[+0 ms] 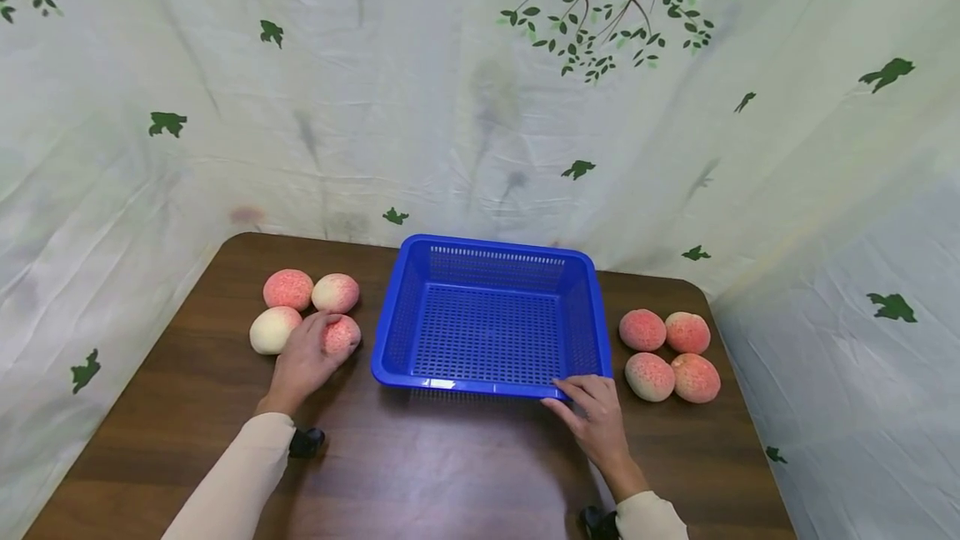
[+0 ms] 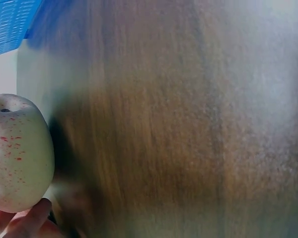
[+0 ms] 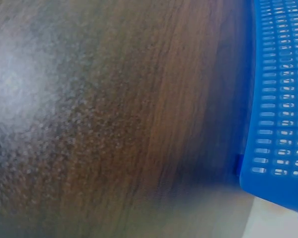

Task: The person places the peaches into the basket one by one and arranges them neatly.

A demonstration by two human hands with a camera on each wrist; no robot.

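Observation:
My left hand [image 1: 302, 363] grips a pink-and-cream peach [image 1: 342, 336] at the front right of the left group. In the left wrist view this peach [image 2: 21, 156] sits between fingertips at the frame's left edge. Three more peaches lie against or close to that hand: a red one [image 1: 288, 289], a pale pink one [image 1: 336, 293] and a cream one [image 1: 274, 330]. With thumb and fingers, my right hand [image 1: 600, 422] pinches the front rim of a blue plastic basket [image 1: 457, 387] near its right corner. No peach lies inside the basket. The right wrist view shows its slotted wall [image 3: 273, 114], but not the hand.
Right of the basket, several peaches [image 1: 643, 330] sit in a tight cluster on the brown wooden table [image 1: 450, 473]. A white cloth [image 1: 450, 107] printed with leaves hangs behind the table and along both sides.

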